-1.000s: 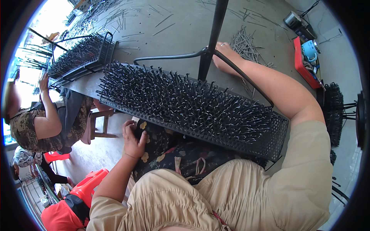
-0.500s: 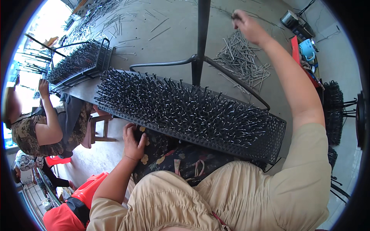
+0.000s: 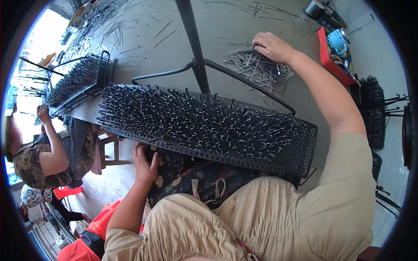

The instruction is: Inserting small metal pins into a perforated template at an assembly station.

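Note:
My right hand (image 3: 272, 48) reaches far out and lies on the far edge of a loose pile of thin grey rods (image 3: 250, 69). Its fingers bend down together; what they hold, if anything, is hidden. Some rods look smeared. Before me stands a long black perforated rack (image 3: 308, 150), packed with upright black pins (image 3: 196, 119) whose tips look bright. The rack's right end shows bare holes. My left hand (image 3: 146, 165) rests at the rack's near edge, over a dark floral apron (image 3: 174, 174) on my lap, thumb apart from the fingers and nothing visible in it.
A black metal post (image 3: 193, 39) with bent side bars rises behind the rack. Further right stands a red tray (image 3: 331, 63) with a blue mug (image 3: 338, 41). At left, a person (image 3: 52, 152) sits by another pin-filled rack (image 3: 78, 80). More rods (image 3: 98, 26) lie scattered at the far left.
My right hand has come down from above the pile onto its far edge. My left hand stays by the rack. The whole view has shifted slightly.

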The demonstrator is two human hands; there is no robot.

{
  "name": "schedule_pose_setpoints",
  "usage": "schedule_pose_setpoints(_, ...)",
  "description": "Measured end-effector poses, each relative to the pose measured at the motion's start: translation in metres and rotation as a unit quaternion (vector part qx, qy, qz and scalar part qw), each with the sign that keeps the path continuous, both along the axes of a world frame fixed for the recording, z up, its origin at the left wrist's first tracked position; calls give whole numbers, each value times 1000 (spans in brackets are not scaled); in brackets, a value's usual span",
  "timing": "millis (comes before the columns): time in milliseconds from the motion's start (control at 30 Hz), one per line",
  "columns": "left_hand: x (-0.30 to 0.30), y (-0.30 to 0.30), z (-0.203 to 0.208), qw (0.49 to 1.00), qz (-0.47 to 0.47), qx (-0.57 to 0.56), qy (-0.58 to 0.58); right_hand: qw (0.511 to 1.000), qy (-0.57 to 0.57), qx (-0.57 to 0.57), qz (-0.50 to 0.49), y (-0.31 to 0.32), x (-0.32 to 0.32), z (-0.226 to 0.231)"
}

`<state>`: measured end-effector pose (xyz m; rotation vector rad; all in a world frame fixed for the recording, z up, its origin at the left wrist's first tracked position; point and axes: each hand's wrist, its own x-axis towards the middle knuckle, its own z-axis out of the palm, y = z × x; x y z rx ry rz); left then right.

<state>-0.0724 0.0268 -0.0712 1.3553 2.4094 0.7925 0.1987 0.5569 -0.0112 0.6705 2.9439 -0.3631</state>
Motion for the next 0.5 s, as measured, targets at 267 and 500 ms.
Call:
schedule_pose_setpoints(267,-1,-2,-3,998,-26,2,53,980,144,62,121,-72,31,11)
schedule_pose_setpoints(500,5,-3,0,999,-5,3,40,958,135,103,233,-87,66,-5)
